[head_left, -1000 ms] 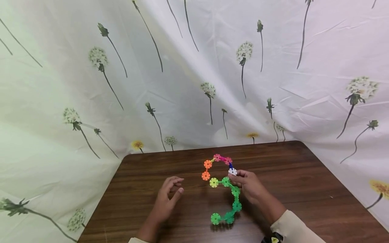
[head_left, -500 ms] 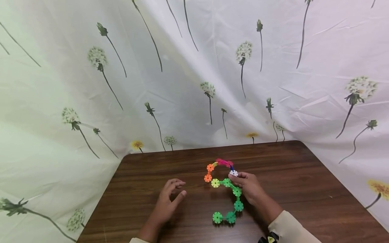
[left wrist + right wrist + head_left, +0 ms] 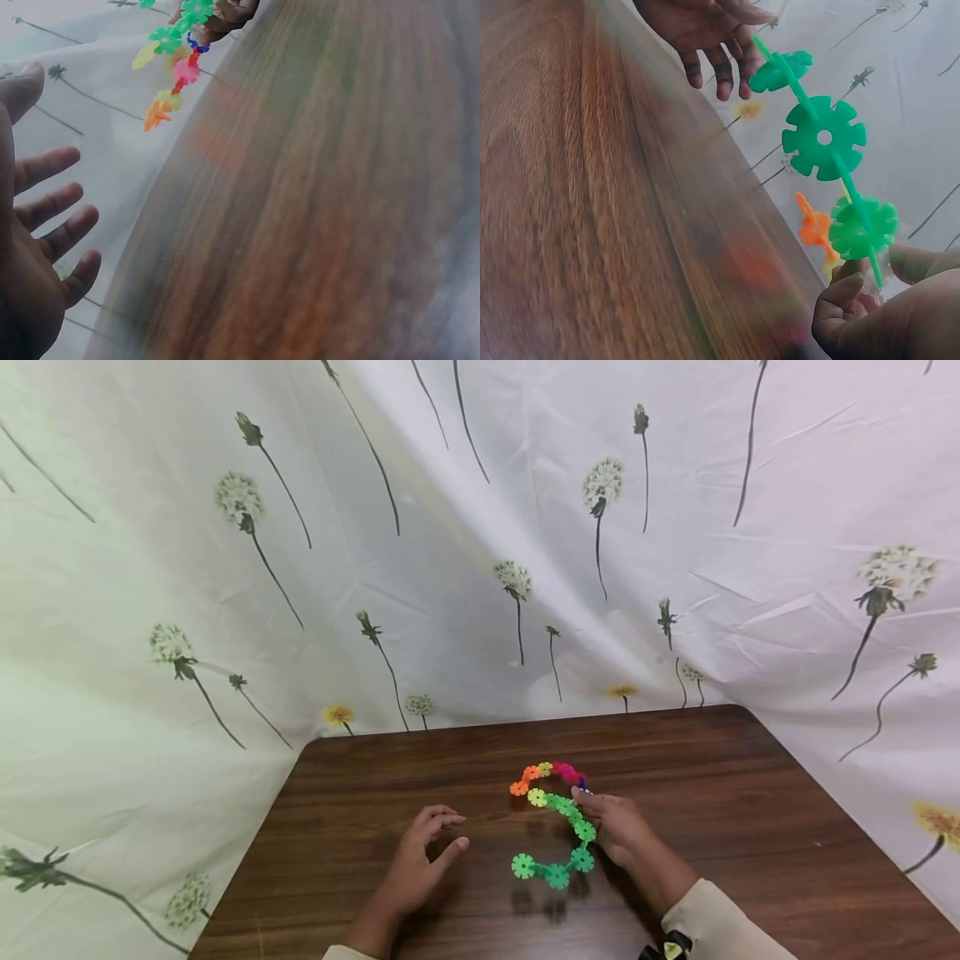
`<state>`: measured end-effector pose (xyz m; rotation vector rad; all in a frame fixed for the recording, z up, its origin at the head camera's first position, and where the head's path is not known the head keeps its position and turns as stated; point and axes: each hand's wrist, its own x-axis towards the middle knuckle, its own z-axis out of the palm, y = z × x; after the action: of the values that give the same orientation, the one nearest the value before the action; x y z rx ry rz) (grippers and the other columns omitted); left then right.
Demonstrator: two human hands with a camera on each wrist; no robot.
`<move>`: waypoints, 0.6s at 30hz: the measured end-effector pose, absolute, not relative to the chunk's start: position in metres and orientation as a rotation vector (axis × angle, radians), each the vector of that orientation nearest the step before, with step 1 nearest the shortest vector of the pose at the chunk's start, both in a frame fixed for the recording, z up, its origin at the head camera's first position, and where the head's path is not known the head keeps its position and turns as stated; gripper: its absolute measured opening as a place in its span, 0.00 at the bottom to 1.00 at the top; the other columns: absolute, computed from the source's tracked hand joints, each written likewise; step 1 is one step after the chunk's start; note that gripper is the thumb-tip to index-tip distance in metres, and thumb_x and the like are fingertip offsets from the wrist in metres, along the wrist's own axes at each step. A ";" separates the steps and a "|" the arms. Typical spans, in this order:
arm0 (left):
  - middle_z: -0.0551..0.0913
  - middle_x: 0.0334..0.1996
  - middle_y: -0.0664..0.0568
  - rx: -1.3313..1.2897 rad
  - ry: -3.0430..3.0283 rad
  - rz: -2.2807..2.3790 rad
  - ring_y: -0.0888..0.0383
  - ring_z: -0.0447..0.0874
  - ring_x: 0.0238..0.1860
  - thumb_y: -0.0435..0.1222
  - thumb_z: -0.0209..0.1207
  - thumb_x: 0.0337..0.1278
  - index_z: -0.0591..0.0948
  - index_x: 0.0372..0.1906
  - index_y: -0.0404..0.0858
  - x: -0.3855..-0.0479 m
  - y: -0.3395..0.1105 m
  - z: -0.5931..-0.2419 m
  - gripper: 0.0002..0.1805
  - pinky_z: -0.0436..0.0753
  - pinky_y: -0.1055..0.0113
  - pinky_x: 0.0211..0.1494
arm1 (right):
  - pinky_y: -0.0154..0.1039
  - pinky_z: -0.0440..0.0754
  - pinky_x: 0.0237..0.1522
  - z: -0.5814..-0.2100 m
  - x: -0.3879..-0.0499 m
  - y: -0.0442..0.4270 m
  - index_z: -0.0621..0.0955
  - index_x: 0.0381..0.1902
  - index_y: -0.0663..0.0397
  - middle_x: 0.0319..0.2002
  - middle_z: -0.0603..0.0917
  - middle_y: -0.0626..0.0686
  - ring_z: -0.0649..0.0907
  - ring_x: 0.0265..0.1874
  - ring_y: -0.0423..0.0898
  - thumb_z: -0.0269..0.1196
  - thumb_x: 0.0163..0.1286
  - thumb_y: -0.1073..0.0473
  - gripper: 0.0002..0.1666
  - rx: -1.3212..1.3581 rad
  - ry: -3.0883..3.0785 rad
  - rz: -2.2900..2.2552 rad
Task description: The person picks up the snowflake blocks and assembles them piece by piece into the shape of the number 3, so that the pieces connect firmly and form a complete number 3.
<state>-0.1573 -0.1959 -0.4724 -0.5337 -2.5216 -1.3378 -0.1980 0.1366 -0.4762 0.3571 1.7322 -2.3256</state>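
A chain of interlocking plastic flower discs (image 3: 585,832) is held up over the table, curving like an S. It runs from orange through yellow, pink and red to blue, then yellow and several greens. My right hand (image 3: 618,828) pinches it near the blue and white discs, mostly covering the white one. In the right wrist view, green discs (image 3: 824,137) slant upward from the pinching fingers. To the left of the chain, my left hand (image 3: 420,862) hovers with fingers spread, touching nothing. The left wrist view shows that palm (image 3: 30,277) apart from the discs.
Dark wood-grain table (image 3: 352,793) lies under both hands, faintly reflecting the chain. Behind it hangs a pale cloth (image 3: 450,552) printed with dandelions, reaching the table's back edge. A black band (image 3: 666,947) sits at the right sleeve.
The chain has tilted in my right hand: its orange-and-pink end looks flatter and the green lower end has risen off the table. My left hand has drifted slightly right.
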 end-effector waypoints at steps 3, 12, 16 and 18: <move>0.85 0.57 0.51 -0.506 -2.555 -1.348 0.54 0.84 0.59 0.38 0.72 0.69 0.89 0.56 0.38 -0.156 -0.195 -0.473 0.14 0.85 0.52 0.57 | 0.62 0.63 0.78 -0.477 -0.198 0.137 0.85 0.29 0.47 0.26 0.86 0.40 0.82 0.36 0.39 0.67 0.80 0.57 0.15 0.369 1.745 -2.321; 0.85 0.60 0.46 -0.473 -2.636 -1.344 0.51 0.83 0.62 0.40 0.73 0.69 0.89 0.56 0.39 -0.156 -0.194 -0.474 0.15 0.85 0.55 0.58 | 0.33 0.83 0.44 -0.482 -0.199 0.137 0.79 0.29 0.53 0.33 0.88 0.44 0.86 0.39 0.41 0.72 0.76 0.58 0.15 0.408 1.884 -2.274; 0.85 0.59 0.50 -0.464 -2.664 -1.343 0.51 0.83 0.62 0.41 0.73 0.69 0.89 0.56 0.40 -0.156 -0.194 -0.472 0.16 0.84 0.55 0.59 | 0.33 0.84 0.42 -0.485 -0.201 0.136 0.80 0.34 0.58 0.33 0.87 0.46 0.86 0.38 0.41 0.73 0.75 0.58 0.15 0.365 1.960 -2.247; 0.84 0.59 0.52 -0.459 -2.678 -1.353 0.51 0.83 0.62 0.41 0.74 0.68 0.89 0.56 0.40 -0.156 -0.194 -0.471 0.16 0.84 0.55 0.59 | 0.33 0.84 0.41 -0.487 -0.203 0.135 0.82 0.37 0.62 0.34 0.87 0.47 0.85 0.38 0.41 0.74 0.75 0.57 0.14 0.342 1.994 -2.227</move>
<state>-0.1559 -0.1941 -0.4709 -0.4592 -2.6776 -1.3529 -0.2027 0.1351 -0.4868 0.3415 1.9944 -2.2269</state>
